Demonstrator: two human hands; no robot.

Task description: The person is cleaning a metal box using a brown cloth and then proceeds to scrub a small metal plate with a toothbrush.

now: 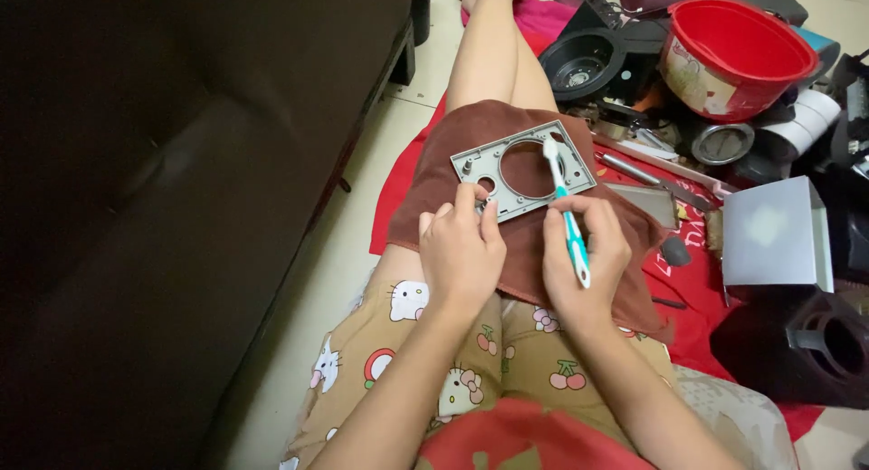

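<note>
Now right hand (584,253) scrubs grey plastic plate (522,168) with teal toothbrush (567,218).

Your bare forearms come up from the lower edge and converge over your lap. Your left hand (462,253) lies palm down, fingers curled, fingertips pressing forward. Your right hand (584,257) sits just beside it, not touching, fingers closed in a pinch-like grip, thumb on top, wrist slightly bent inward.
</note>
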